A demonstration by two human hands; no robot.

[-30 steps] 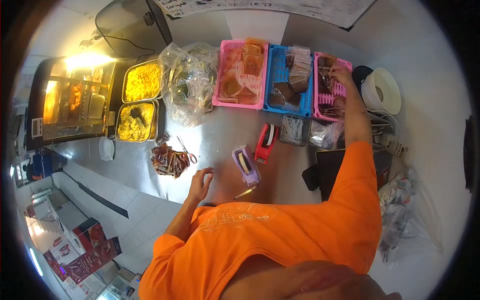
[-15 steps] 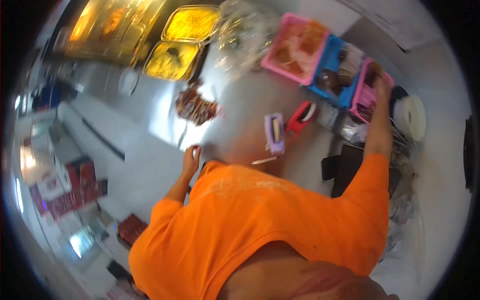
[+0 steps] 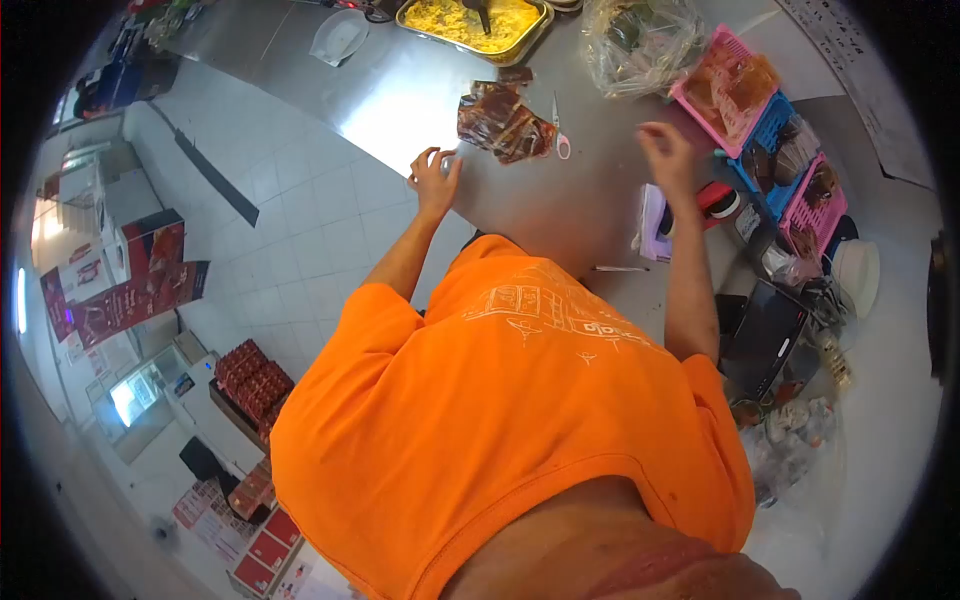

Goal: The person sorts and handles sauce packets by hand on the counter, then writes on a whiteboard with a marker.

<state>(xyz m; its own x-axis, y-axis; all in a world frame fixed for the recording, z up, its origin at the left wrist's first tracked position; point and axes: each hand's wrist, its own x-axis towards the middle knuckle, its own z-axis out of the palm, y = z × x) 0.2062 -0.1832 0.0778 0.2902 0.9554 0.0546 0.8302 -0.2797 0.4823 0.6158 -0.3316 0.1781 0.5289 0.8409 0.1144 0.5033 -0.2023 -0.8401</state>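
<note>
My left hand hovers at the near edge of the steel counter, fingers loosely bent and apart, with nothing visible in it. My right hand is raised over the counter's right part, its thumb and fingers curved with a gap between them; I see nothing held. Between the hands lies a pile of dark brown, glossy sachets. Scissors with pale pink handles rest right beside the pile. Under my right forearm are a purple stapler-like object and a red-and-black one, partly covered.
A metal tray of yellow food stands at the back, beside a clear plastic bag. Along the right are a pink basket, a blue basket and another pink basket. A pen lies near my body.
My right hand has come out of the far-right pink basket and moved left over the counter. My left hand has risen slightly with its fingers spreading. The view has shifted, showing the scissors clearly.
</note>
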